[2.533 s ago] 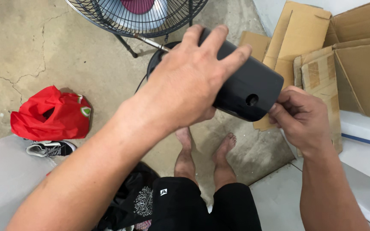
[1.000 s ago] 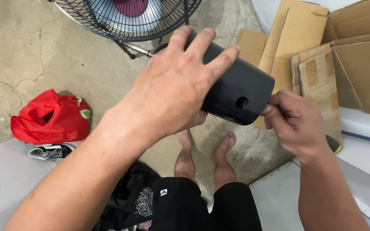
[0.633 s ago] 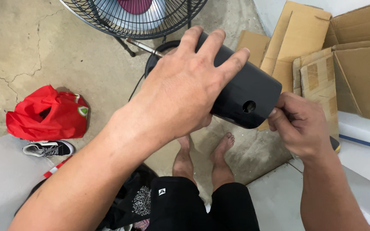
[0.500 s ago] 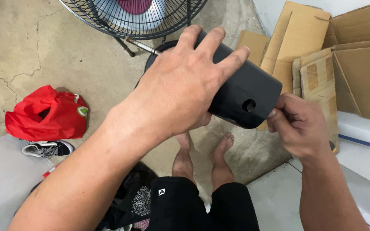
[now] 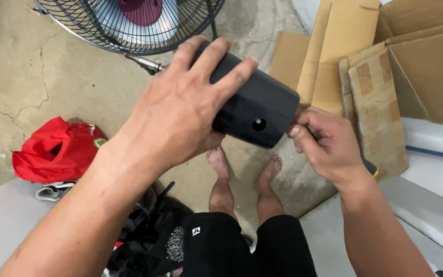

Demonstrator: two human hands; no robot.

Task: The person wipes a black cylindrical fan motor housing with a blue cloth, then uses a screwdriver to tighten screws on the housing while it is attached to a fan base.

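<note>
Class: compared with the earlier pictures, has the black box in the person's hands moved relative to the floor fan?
No, barely: the black box stays just below the fan, gripped by the left hand, right hand at its end.

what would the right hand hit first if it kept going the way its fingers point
Probably the end face of the black rounded plastic casing: the right hand has its fingertips pinched right at that edge, already about touching, though depth is hard to judge.

A fan [image 5: 129, 23], red bag [image 5: 57, 151] and flattened cardboard [image 5: 380, 66] lie around.

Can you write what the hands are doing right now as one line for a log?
left hand: wrapped over black box | right hand: pinched at box's end | below: bare feet on concrete | nearby: fan, cardboard, red bag
</note>
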